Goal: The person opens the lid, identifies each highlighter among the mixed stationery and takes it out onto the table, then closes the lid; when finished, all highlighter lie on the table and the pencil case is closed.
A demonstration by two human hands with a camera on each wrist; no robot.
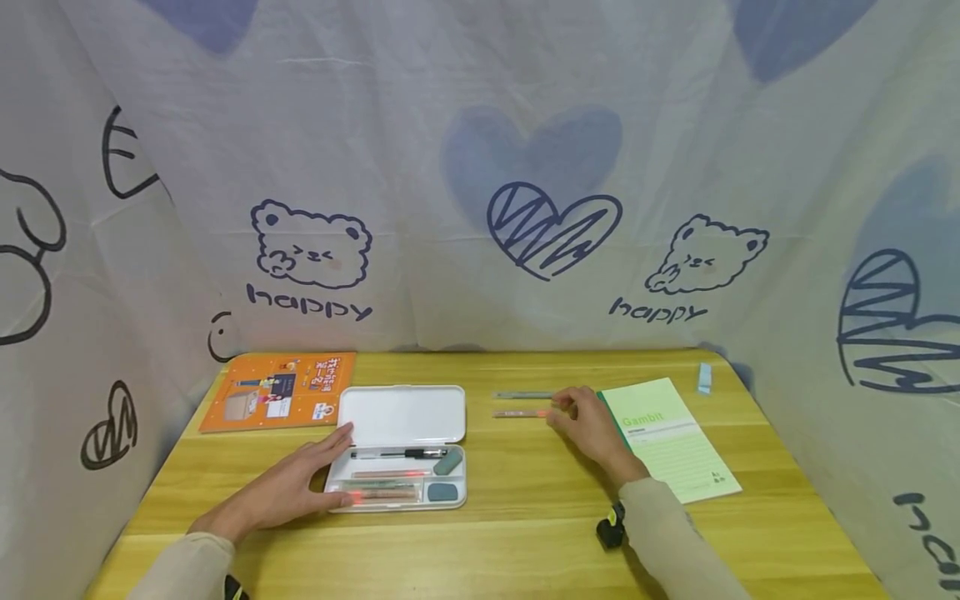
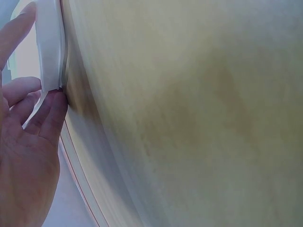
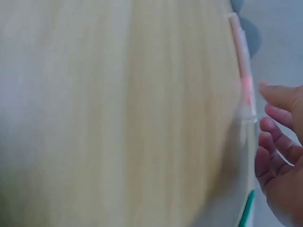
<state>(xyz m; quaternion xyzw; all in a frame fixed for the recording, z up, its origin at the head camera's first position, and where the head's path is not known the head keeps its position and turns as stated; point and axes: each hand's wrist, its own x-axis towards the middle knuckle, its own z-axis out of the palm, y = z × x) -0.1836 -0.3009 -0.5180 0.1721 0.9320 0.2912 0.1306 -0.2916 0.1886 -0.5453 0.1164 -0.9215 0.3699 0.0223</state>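
A white pencil case [image 1: 401,417] lies with its lid back. My left hand [image 1: 303,479] grips its left end, the thumb at the front corner and the fingers near the hinge; the left wrist view shows the fingers around the edge of the case [image 2: 51,47]. Inside are a black-capped pen [image 1: 405,454], several slim pens [image 1: 386,485] and two grey-green erasers [image 1: 447,461]. My right hand [image 1: 592,425] hovers at the right ends of a grey pen [image 1: 517,395] and a pinkish pen [image 1: 517,413]. Its fingers [image 3: 279,137] are loosely bent with nothing between them.
An orange booklet [image 1: 281,392] lies left of the case. A pale green notebook [image 1: 675,437] sits under and beside the right forearm. Near the back right edge is a small light-blue piece [image 1: 704,377]. A printed curtain [image 1: 420,167] surrounds the wooden table [image 1: 525,542].
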